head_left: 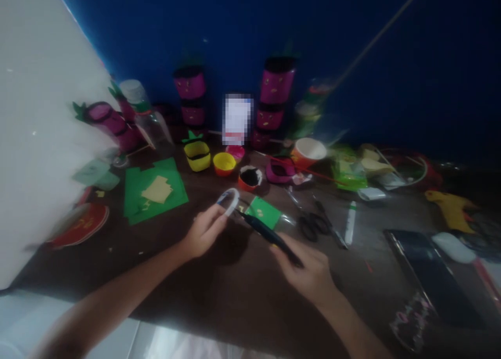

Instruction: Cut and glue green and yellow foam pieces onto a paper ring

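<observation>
Near the middle of the dark table, my left hand (pixel 206 228) pinches a white curved strip (pixel 234 201), which arches up from the fingertips. My right hand (pixel 309 270) is wrapped round a dark pen-like tool (pixel 272 236). The tool's thin tip points left and comes close to the strip; whether they touch is too blurred to tell. Just behind the tool lies a small green square (pixel 263 212) with pale bits on it. An orange cup with dark contents (pixel 249 178) stands beyond the strip.
Green sheets (pixel 131 194) with yellow paper lie left. Yellow cups (pixel 198 158) and purple stacked figures (pixel 276 85) stand behind. Scissors (pixel 309 228), a white marker (pixel 350 223), a dark phone-like slab (pixel 426 270) and a yellow glue gun (pixel 450 207) lie right. A clear bottle (pixel 151 124) stands back left.
</observation>
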`<state>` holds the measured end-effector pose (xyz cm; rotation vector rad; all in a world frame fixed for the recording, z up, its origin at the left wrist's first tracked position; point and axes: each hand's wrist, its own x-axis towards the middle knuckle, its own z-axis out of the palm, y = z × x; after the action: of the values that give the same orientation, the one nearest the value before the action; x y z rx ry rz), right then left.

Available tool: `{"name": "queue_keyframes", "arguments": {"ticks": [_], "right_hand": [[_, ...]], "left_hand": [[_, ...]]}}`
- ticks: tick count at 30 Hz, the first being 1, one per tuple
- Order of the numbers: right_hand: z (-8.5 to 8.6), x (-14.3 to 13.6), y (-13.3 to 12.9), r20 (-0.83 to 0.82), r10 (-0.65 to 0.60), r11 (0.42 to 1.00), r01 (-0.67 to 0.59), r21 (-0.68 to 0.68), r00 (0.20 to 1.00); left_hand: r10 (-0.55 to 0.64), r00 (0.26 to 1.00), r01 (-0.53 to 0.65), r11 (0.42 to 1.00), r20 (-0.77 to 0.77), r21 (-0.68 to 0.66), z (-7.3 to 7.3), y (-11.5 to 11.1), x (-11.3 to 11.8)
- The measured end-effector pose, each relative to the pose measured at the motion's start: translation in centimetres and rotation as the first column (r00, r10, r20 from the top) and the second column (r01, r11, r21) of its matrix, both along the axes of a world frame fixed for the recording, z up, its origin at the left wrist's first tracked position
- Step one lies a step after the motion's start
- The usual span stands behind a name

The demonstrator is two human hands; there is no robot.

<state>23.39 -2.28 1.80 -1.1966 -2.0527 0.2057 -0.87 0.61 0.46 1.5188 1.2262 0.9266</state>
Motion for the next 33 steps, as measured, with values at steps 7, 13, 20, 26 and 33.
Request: {"name": "queue_keyframes", "arguments": {"ticks": [7, 13, 20, 26, 33], "right_hand": [[0.0, 0.6, 0.2, -0.002, 0.010, 0.999, -0.010, 0.032, 1.000], [0.5, 2.1, 0.9, -0.186, -0.232, 0.965, 0.203, -0.166, 0.955], [0.9, 4.6, 3.3, -0.595, -0.557, 0.831, 0.390, -0.397, 0.580], [0.7, 8.4, 5.7, -0.401, -0.781, 0.593, 0.769, -0.238, 0.478], [-0.9, 11.7, 6.1, 0.317, -0.762, 0.540, 0.824, -0.169, 0.564]], "left_hand": [[0.100, 0.958, -0.096, 0.995, 0.268, -0.027, 0.1, -0.4, 0.3], [0.137, 0.923, -0.142, 0.990, 0.359, -0.012, -0.3, -0.3, 0.0], [0.135, 0.943, -0.140, 0.990, 0.303, -0.003, -0.1, -0.5, 0.5], [0.106, 0.965, -0.117, 0.993, 0.238, 0.033, 0.2, -0.9, 0.7], [0.019, 0.975, -0.038, 0.996, 0.221, 0.080, -0.3, -1.3, 0.4]]}}
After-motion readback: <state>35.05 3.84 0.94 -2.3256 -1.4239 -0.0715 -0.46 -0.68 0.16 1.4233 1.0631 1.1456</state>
